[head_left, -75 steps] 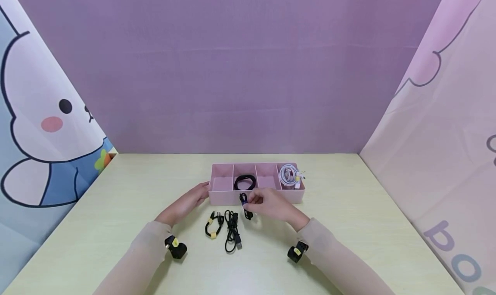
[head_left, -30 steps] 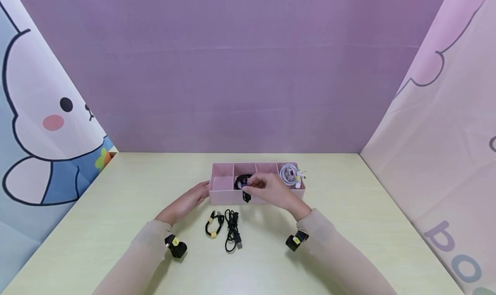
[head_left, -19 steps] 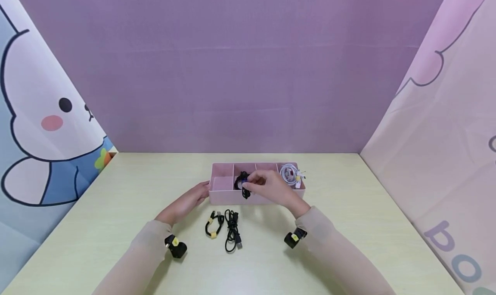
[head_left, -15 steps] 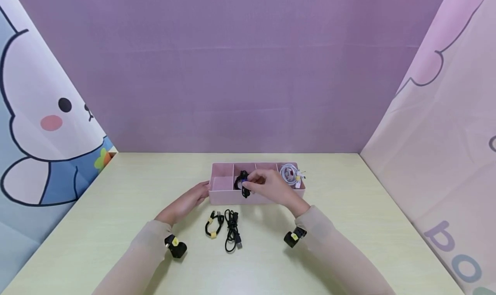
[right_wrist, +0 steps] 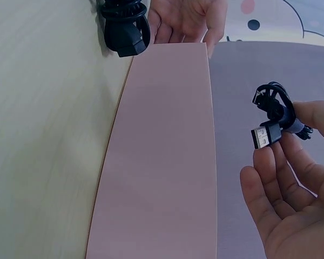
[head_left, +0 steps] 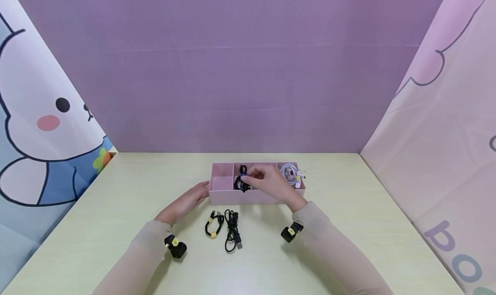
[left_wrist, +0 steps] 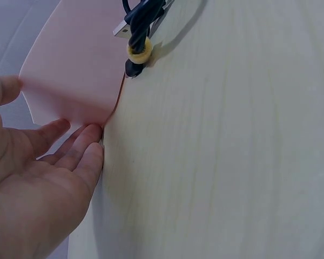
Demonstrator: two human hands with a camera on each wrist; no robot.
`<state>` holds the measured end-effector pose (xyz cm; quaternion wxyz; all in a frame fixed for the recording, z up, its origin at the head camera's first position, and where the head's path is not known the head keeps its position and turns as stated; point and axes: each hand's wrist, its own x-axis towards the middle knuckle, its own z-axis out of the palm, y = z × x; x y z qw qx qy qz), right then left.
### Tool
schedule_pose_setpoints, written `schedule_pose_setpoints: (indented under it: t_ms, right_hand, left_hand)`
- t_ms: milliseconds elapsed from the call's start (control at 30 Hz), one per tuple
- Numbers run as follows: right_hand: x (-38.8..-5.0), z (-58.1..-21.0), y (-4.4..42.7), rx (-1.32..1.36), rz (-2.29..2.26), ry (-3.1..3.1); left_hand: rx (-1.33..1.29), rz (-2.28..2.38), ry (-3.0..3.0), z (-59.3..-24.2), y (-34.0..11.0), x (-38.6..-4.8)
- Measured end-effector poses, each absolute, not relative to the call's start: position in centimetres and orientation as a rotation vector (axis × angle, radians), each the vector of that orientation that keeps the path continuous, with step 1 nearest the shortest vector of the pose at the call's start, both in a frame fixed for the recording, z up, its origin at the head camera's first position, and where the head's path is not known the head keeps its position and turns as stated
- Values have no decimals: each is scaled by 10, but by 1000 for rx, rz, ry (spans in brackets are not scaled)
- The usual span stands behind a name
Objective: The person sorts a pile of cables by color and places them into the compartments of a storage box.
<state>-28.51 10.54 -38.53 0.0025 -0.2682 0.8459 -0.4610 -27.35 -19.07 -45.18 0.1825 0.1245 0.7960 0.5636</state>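
My right hand (head_left: 271,184) pinches a bundled black USB cable (right_wrist: 276,110) between thumb and fingers. In the head view that bundle hangs over the second compartment from the left of a pink divided box (head_left: 255,197). A coiled black cable lies in that compartment, now partly hidden behind the held bundle. At the box's left end, my left hand (head_left: 190,202) rests with its fingertips against the wall; in the left wrist view the fingers (left_wrist: 82,148) are only slightly bent, and the thumb touches near the wall's edge.
On the table (head_left: 155,265) in front of the box lie a short black cable with yellow ties (head_left: 213,234) and a folded black USB cable (head_left: 231,230). A white coiled cable (head_left: 288,174) sits in the rightmost compartment. A purple backdrop (head_left: 240,71) stands behind.
My right hand has lifted the bundled cable from in front of the box, over its front wall and farther back above the second compartment. The left hand stays at the box's left end.
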Motion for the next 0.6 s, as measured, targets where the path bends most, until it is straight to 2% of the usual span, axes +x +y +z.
schedule_pose_setpoints:
  t_ms: [600]
  right_hand:
    - [-294,-382,99,-733,-1449,2669]
  left_hand:
    - [362,1586,2255,-451,-190,-273]
